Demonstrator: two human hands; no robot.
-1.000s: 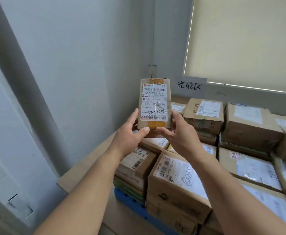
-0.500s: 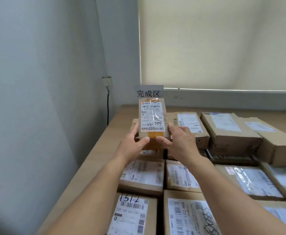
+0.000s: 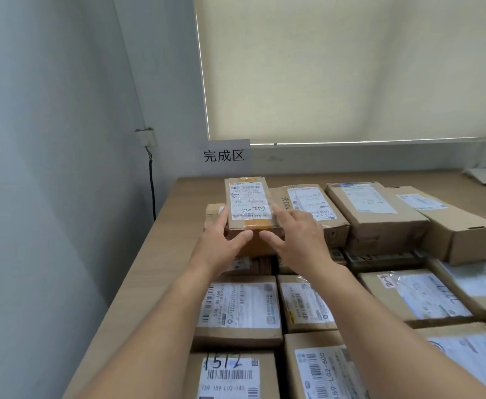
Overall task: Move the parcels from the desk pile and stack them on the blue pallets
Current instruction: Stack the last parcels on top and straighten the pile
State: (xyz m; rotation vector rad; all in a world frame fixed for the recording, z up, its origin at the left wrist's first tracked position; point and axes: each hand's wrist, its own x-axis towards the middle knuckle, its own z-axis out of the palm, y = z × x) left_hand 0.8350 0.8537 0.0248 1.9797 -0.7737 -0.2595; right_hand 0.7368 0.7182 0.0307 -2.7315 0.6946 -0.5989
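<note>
A small brown parcel (image 3: 247,205) with a white label and yellow tape lies flat on top of the stacked parcels (image 3: 377,214) at the back left. My left hand (image 3: 221,240) rests against its near left corner, fingers straight along the side and thumb on the near end. My right hand (image 3: 296,237) touches its near right corner with the index finger and thumb, and its other fingers spread over the neighbouring box. The blue pallets are hidden under the stack.
Labelled cardboard boxes (image 3: 238,309) fill the view in front of and right of my arms. A wooden surface (image 3: 161,249) runs along the left beside the grey wall. Behind the stack stand a white sign (image 3: 226,155) and a window blind; a black cable (image 3: 151,185) hangs down the wall.
The parcel went from upright in both hands to lying flat on the back-left stack. My fingers have loosened from their grip, and the view has moved closer over the boxes.
</note>
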